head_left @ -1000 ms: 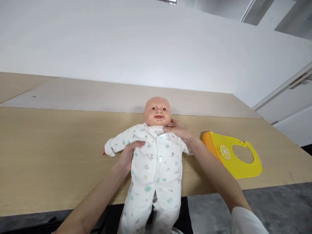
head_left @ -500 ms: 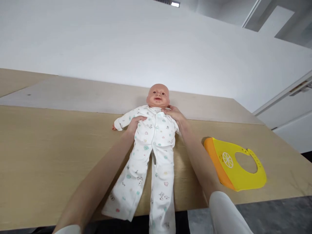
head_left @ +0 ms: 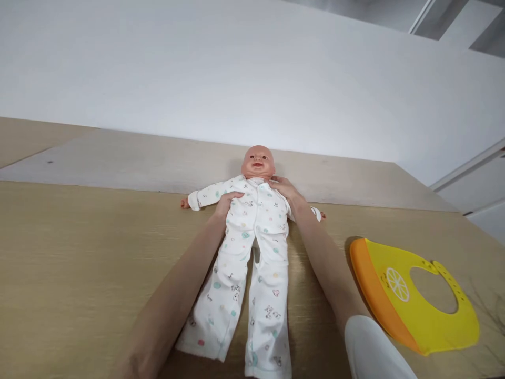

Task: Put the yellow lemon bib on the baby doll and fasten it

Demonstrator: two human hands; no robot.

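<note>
A baby doll (head_left: 258, 163) lies on its back on the wooden table, its head toward the wall. It wears white printed pajamas (head_left: 262, 226) with a front-closing top and long trouser legs that spread toward me. My left hand (head_left: 229, 200) grips the doll's side under its outstretched arm, thumb on the chest and fingers hidden beneath. My right hand (head_left: 284, 188) holds the doll's other shoulder beside the neck, with its thumb at the collar. Behind my right forearm the doll's other arm is partly covered; its small hand (head_left: 323, 215) shows past it.
A yellow silicone bib (head_left: 430, 321) with an orange pocket and a citrus-slice print lies at the right of the table. The wooden table (head_left: 98, 279) has a greyish strip (head_left: 158, 158) along its back, against a white wall (head_left: 197, 68).
The view has shifted, so the bib appears larger and lower. The doll's far-side hand now shows past my right forearm. Both my hands keep their hold on the doll.
</note>
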